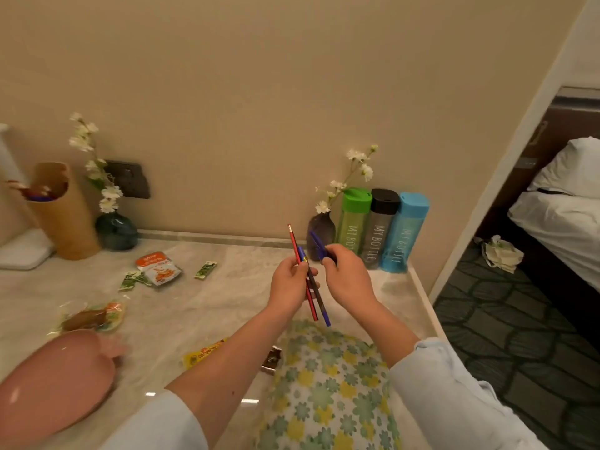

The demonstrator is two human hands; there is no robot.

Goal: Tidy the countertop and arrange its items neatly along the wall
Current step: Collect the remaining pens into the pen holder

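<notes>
While the thin red pencil (294, 245) and a dark blue pen (325, 315) are gripped together in the left hand (289, 284) above the pale marble countertop (227, 277), a second blue pen (316, 243) is pinched by the right hand (349, 277). All three are best gathered into one aligned bundle before being carried to the tan cylindrical holder (65, 219) by the wall.

countertop (227, 303) marble | on it: bottles (380, 232), vases (116, 232), snack packets (160, 269), pink dish (55, 384)
</notes>
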